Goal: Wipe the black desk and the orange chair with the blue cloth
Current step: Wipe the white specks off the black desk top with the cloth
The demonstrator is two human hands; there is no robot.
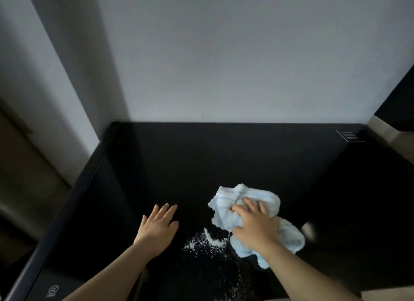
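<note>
The right hand (255, 224) grips the bunched cloth (226, 202), pressed on the front half of the worktop (224, 155). The left hand (158, 226) lies flat on the worktop, fingers straight, holding nothing. White powder (201, 244) lies between the hands, beside the cloth. Recommended: sweep the cloth through the powder with even pressure, gathering rather than scattering. The chair is not in view.

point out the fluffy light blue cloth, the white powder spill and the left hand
fluffy light blue cloth (226, 200), head view, upper fold
white powder spill (211, 239), head view, thickest streak
left hand (158, 226), head view, its back
</note>
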